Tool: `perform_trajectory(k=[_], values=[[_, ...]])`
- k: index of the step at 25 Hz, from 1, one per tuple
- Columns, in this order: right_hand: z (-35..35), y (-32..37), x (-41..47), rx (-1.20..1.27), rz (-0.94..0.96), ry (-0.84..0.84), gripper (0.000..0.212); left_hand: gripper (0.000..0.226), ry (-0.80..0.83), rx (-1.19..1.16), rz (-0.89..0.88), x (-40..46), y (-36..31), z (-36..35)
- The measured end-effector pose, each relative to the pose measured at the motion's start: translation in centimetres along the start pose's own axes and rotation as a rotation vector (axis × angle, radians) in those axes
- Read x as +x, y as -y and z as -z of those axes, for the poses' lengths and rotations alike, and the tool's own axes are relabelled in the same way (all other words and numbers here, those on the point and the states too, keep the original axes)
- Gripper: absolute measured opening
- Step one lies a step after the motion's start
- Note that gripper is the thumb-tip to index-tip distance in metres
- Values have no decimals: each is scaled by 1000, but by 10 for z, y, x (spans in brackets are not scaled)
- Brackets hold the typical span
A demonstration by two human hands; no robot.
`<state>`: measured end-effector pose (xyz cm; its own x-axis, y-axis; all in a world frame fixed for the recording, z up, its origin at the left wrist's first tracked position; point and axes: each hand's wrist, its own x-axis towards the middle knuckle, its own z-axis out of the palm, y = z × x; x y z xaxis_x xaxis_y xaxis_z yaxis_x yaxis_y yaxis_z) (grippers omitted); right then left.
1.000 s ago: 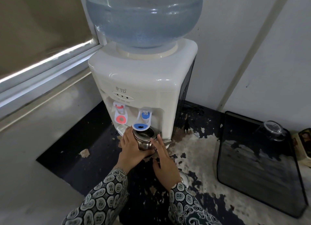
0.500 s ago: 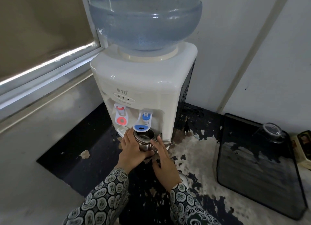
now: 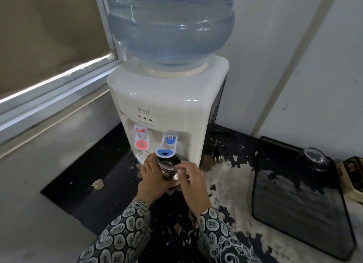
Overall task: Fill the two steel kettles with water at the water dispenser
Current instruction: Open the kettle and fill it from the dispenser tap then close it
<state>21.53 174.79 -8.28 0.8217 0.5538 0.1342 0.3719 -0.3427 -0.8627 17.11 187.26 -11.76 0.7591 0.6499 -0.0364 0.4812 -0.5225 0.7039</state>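
kettle [image 3: 168, 165] is gripped by left hand [image 3: 152, 177] under blue tap [image 3: 166, 151] to catch water, right hand [image 3: 191, 181] apparently pinching its handle.

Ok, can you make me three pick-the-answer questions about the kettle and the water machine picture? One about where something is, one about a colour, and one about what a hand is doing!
1. Where is the steel kettle?
A. under the blue tap
B. under the red tap
C. on the black tray

2. What colour is the tap lever on the left of the dispenser?
A. green
B. red
C. yellow

3. What is the left hand doing?
A. pointing at the window
B. lying flat on the counter
C. holding the side of the kettle

Answers:
1. A, the kettle's open mouth sits right below the blue tap.
2. B, its round pad is red.
3. C, its fingers wrap round the kettle's body, while the right hand is at the other side.
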Motion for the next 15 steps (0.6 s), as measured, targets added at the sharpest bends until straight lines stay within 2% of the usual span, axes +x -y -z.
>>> perform_trajectory(k=[5,10,15], values=[[10,33,17,336,-90,51,14,118,-4,24,-11,1,1,0],[11,45,30,391,-207,71,20,120,-2,43,-3,2,2,-1],[13,47,33,478,-340,123,17,121,-8,31,6,4,3,-1]])
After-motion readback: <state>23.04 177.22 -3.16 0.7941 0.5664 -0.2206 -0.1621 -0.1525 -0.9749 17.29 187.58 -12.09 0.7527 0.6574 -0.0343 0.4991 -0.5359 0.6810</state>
